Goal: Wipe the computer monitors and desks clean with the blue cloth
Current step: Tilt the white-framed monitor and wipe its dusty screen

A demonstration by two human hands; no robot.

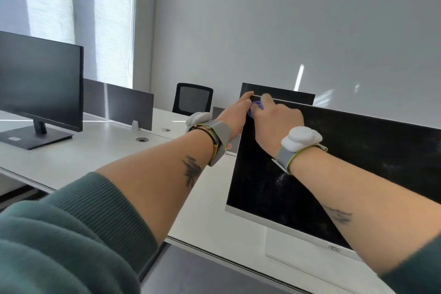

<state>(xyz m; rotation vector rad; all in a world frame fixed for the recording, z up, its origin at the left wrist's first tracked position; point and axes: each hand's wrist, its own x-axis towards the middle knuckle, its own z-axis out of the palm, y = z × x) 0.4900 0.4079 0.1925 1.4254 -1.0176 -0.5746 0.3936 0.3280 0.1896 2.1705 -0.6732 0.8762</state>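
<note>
A white-framed monitor (372, 174) with a dark, dusty screen stands on the white desk (100, 150) at the right. My right hand (274, 119) presses a bunched blue cloth (256, 106) against the screen's upper left corner; only a small part of the cloth shows under the fingers. My left hand (235, 114) grips the monitor's top left corner and left edge, right beside the cloth. Both wrists wear grey bands with white pods.
A second black monitor (40, 79) stands on the desk at the far left. Dark divider panels (119, 102) run along the desk's back edge. A black mesh chair (192, 99) sits behind them, by the grey wall. Another dark screen's back (286, 94) rises behind my monitor.
</note>
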